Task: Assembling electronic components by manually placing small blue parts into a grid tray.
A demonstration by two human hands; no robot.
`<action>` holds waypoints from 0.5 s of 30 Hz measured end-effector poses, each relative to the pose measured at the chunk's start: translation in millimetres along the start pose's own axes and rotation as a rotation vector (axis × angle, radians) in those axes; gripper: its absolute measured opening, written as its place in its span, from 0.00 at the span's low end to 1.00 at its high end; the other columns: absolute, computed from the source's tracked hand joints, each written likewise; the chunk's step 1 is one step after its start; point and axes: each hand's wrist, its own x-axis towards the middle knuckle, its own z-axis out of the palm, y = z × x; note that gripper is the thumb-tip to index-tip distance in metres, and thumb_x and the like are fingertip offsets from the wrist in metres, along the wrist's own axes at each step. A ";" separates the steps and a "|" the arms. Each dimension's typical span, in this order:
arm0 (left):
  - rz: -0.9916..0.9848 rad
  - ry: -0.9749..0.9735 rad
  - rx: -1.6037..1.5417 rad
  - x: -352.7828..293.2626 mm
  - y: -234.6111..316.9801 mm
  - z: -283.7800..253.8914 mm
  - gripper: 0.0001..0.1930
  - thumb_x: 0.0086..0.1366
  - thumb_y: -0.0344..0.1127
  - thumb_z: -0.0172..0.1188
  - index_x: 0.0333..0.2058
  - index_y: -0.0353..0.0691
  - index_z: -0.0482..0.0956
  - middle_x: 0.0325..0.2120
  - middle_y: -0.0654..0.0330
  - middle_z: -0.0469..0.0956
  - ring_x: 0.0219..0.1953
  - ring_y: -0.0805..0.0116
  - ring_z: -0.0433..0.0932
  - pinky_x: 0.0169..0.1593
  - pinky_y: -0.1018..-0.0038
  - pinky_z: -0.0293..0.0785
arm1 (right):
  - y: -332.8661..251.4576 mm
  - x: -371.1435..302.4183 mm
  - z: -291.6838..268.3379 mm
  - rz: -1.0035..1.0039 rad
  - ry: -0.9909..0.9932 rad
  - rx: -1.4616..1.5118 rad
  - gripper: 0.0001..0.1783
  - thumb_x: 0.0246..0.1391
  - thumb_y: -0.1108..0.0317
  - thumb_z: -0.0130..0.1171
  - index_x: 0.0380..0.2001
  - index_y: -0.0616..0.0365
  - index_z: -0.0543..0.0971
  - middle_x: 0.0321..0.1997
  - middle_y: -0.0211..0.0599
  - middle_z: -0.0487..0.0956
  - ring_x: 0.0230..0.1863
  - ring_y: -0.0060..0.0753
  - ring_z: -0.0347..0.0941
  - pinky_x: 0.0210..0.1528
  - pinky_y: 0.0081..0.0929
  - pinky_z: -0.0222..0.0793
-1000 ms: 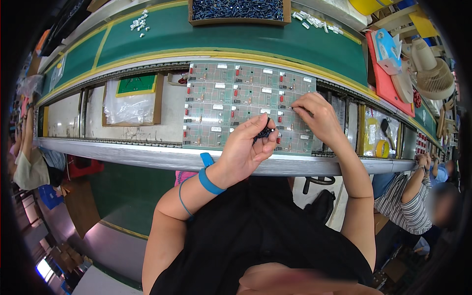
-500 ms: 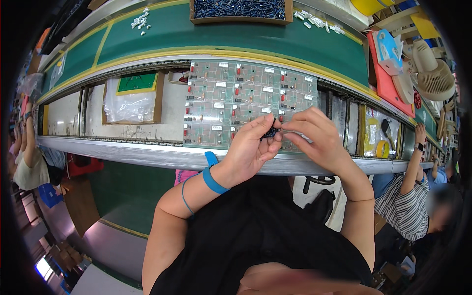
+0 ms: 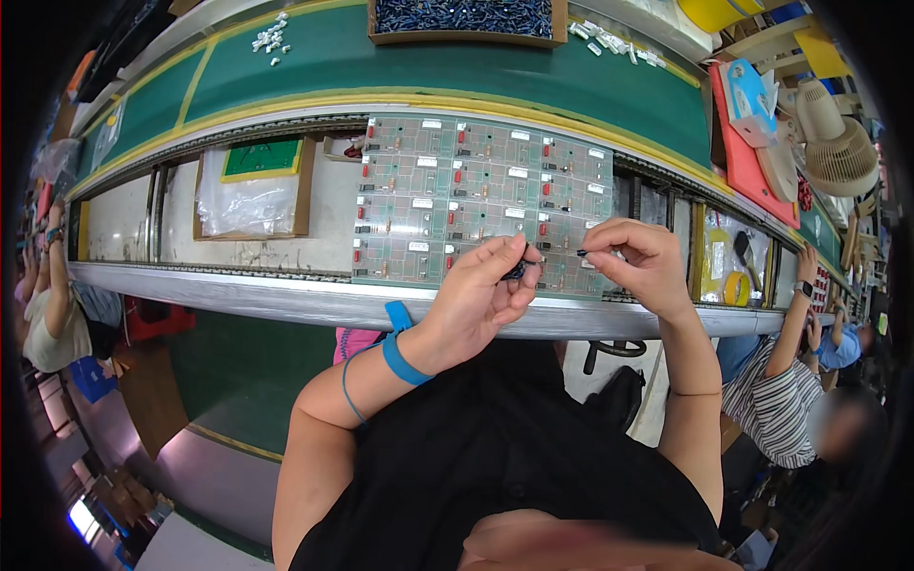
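A large panel of circuit boards point(image 3: 402, 217) lies on the rails in front of me, fitted with red, white and other small parts. My left hand point(image 3: 484, 285) is curled above its near edge, fingers closed round several small dark blue electronic components point(image 3: 515, 271). To its right, apart from it, my right hand point(image 3: 640, 266) pinches one small dark blue electronic component point(image 3: 582, 253) between thumb and fingertips, above the panel's right part. A blue wrist strap point(image 3: 404, 360) circles my left wrist.
Beyond the rails, a cardboard box point(image 3: 466, 40) full of blue components stands on the green belt point(image 3: 333, 71). White parts point(image 3: 271, 40) lie in loose piles either side. Left of the panel sits a carton point(image 3: 305, 190) with plastic bags; a brush point(image 3: 747, 257) and yellow tape roll point(image 3: 738, 288) lie right.
My right hand has moved right, away from my left hand, with one blue component in its fingertips. My left hand stays nearly in place, still closed round the others.
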 end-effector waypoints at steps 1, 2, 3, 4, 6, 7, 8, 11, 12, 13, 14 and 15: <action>-0.003 -0.001 0.000 -1.5 0.2 -1.3 0.12 0.68 0.40 0.43 0.35 0.36 0.68 0.23 0.61 0.68 0.20 0.78 0.64 0.16 0.86 0.55 | 1.3 -1.5 -0.4 0.034 0.015 0.067 0.08 0.43 0.80 0.59 0.31 0.64 0.78 0.33 0.37 0.79 0.33 0.23 0.74 0.36 0.19 0.69; 0.001 -0.011 0.013 -2.8 0.5 -2.6 0.12 0.67 0.41 0.45 0.34 0.36 0.68 0.23 0.62 0.69 0.20 0.79 0.65 0.16 0.86 0.55 | 2.6 -2.7 -0.9 0.036 0.018 0.066 0.08 0.43 0.80 0.59 0.31 0.64 0.78 0.33 0.37 0.79 0.33 0.23 0.74 0.36 0.19 0.69; 0.005 -0.020 0.026 -3.9 0.6 -3.5 0.13 0.66 0.42 0.47 0.34 0.36 0.69 0.23 0.64 0.69 0.20 0.80 0.65 0.17 0.87 0.56 | 4.0 -3.4 -1.4 0.060 0.022 0.061 0.08 0.44 0.79 0.58 0.31 0.64 0.78 0.33 0.37 0.79 0.33 0.23 0.74 0.37 0.18 0.69; 0.001 -0.021 0.027 -4.6 0.7 -3.6 0.13 0.66 0.42 0.47 0.34 0.36 0.69 0.23 0.64 0.69 0.20 0.80 0.65 0.17 0.87 0.56 | 5.2 -3.9 -1.9 0.084 0.026 0.056 0.08 0.44 0.79 0.58 0.31 0.64 0.78 0.33 0.37 0.79 0.34 0.23 0.74 0.37 0.18 0.69; -0.014 -0.020 0.027 -5.6 0.9 -3.3 0.13 0.66 0.42 0.47 0.34 0.36 0.70 0.23 0.63 0.70 0.20 0.80 0.66 0.17 0.87 0.56 | 8.1 -4.5 -2.0 0.087 0.036 0.005 0.08 0.44 0.79 0.58 0.31 0.64 0.78 0.33 0.36 0.79 0.33 0.23 0.74 0.36 0.18 0.68; -0.014 -0.019 0.026 -5.9 0.7 -4.0 0.13 0.66 0.42 0.47 0.34 0.36 0.70 0.23 0.63 0.70 0.20 0.80 0.66 0.17 0.87 0.56 | 9.3 -3.8 -1.7 0.086 0.039 -0.043 0.08 0.44 0.78 0.58 0.31 0.64 0.78 0.32 0.35 0.78 0.32 0.22 0.73 0.36 0.18 0.68; -0.013 -0.022 0.024 -6.2 0.3 -4.7 0.13 0.66 0.42 0.48 0.34 0.36 0.70 0.23 0.63 0.70 0.20 0.80 0.66 0.17 0.87 0.56 | 9.9 -2.9 -1.5 0.087 0.038 -0.042 0.08 0.44 0.78 0.58 0.31 0.64 0.78 0.32 0.35 0.78 0.32 0.22 0.73 0.36 0.18 0.68; -0.017 -0.028 0.021 -7.0 -0.1 -6.1 0.12 0.65 0.41 0.48 0.34 0.37 0.70 0.23 0.63 0.71 0.20 0.80 0.66 0.17 0.87 0.57 | 12.8 -0.9 -0.7 0.144 0.023 -0.147 0.08 0.44 0.78 0.58 0.31 0.64 0.78 0.32 0.35 0.78 0.29 0.21 0.72 0.34 0.19 0.68; -0.020 -0.031 0.020 -7.1 -0.1 -6.5 0.12 0.65 0.41 0.48 0.33 0.37 0.70 0.24 0.63 0.71 0.20 0.80 0.66 0.18 0.87 0.57 | 15.9 -0.7 0.2 0.100 0.023 -0.179 0.07 0.44 0.78 0.57 0.31 0.63 0.78 0.31 0.35 0.78 0.28 0.21 0.71 0.33 0.19 0.67; -0.021 -0.030 0.019 -7.4 0.1 -6.5 0.12 0.65 0.41 0.48 0.33 0.37 0.70 0.24 0.63 0.71 0.20 0.80 0.66 0.18 0.87 0.57 | 18.5 -0.6 1.1 0.056 0.023 -0.211 0.07 0.44 0.79 0.57 0.31 0.63 0.78 0.31 0.35 0.78 0.27 0.22 0.71 0.32 0.19 0.67; -0.020 -0.024 0.011 -7.9 0.5 -6.3 0.12 0.65 0.41 0.48 0.34 0.37 0.70 0.24 0.63 0.71 0.20 0.80 0.66 0.18 0.86 0.58 | 20.1 -0.4 2.0 0.058 0.023 -0.210 0.07 0.44 0.79 0.57 0.31 0.63 0.78 0.31 0.35 0.78 0.27 0.22 0.71 0.32 0.19 0.67; -0.018 -0.018 0.002 -8.2 0.7 -6.4 0.12 0.65 0.41 0.48 0.34 0.38 0.70 0.24 0.63 0.72 0.21 0.79 0.66 0.19 0.86 0.58 | 21.4 -0.2 3.0 0.046 0.003 -0.251 0.07 0.43 0.80 0.57 0.30 0.64 0.77 0.32 0.36 0.77 0.29 0.24 0.71 0.32 0.19 0.67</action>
